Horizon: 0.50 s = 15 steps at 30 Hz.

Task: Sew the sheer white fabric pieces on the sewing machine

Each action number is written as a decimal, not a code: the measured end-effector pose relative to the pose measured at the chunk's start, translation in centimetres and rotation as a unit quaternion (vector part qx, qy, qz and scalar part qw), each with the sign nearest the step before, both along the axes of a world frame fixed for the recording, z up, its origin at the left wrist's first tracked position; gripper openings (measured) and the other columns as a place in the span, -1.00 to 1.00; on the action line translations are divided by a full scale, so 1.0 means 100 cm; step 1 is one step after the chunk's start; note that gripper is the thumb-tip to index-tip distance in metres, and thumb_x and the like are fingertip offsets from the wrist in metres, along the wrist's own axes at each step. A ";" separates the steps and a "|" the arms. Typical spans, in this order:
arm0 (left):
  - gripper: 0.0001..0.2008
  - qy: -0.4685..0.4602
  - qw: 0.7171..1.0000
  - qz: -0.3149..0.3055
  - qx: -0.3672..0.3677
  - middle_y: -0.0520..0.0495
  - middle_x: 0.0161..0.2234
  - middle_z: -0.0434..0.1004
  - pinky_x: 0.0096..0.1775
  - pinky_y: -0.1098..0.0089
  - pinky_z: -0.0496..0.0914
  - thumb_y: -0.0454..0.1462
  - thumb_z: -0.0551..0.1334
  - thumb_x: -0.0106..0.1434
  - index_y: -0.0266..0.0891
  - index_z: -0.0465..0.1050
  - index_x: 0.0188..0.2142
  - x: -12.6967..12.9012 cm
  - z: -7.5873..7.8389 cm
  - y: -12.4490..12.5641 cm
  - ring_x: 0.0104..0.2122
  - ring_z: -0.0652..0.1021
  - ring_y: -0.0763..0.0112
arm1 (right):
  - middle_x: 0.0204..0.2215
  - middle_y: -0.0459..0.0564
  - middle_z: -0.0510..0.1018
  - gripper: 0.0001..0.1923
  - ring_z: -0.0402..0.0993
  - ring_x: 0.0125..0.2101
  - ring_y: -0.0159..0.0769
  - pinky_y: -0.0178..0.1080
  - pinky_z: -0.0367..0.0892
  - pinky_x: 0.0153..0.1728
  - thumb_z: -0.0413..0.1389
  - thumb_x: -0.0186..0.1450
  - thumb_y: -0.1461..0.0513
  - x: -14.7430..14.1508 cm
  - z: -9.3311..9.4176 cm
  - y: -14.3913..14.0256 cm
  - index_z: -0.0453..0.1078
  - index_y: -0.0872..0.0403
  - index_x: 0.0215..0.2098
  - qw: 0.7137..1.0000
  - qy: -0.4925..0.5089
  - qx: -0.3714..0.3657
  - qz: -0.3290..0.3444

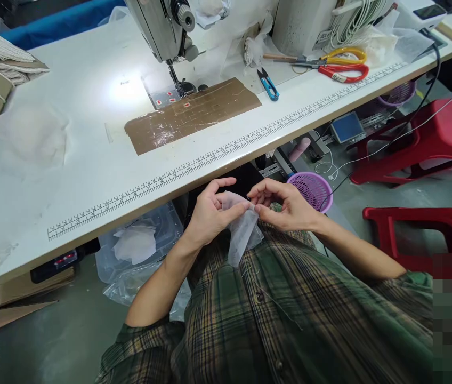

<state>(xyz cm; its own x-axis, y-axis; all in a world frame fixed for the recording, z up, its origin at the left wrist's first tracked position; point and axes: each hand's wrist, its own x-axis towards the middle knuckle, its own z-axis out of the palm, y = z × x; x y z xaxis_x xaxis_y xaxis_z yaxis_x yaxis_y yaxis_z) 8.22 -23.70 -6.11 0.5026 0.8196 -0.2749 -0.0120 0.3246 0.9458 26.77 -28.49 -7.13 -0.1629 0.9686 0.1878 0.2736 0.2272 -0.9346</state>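
A thin, see-through white piece of fabric [242, 237] hangs between my hands, just past the table's front edge and over my lap. My left hand [212, 210] pinches its upper edge between thumb and fingers, the index finger stretched out. Close beside it, my right hand [280, 205] grips the same edge with thumb and fingertips. A loose thread [280, 306] trails below the fabric across the plaid shirt. Fingers hide part of the fabric's top edge.
On the white table [90, 186] stand a sewing machine [162, 32], a brown taped board [194, 114], blue thread snips [268, 84] and red-handled scissors [346, 73]. Below are a clear plastic bin [108, 261], a purple basket [312, 186] and red stools [445, 133].
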 end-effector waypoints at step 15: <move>-0.28 -0.058 0.994 -0.001 -0.088 -0.01 -0.42 0.60 -0.32 0.45 0.45 -0.25 0.52 -0.06 -0.36 0.30 0.06 0.008 -0.012 0.012 -0.46 0.58 0.45 | -0.48 -0.11 0.51 -0.68 0.44 -0.49 -0.44 -0.37 0.38 -0.46 0.24 0.25 0.03 0.005 -0.016 0.002 0.38 0.13 -0.28 0.963 0.191 -0.190 0.028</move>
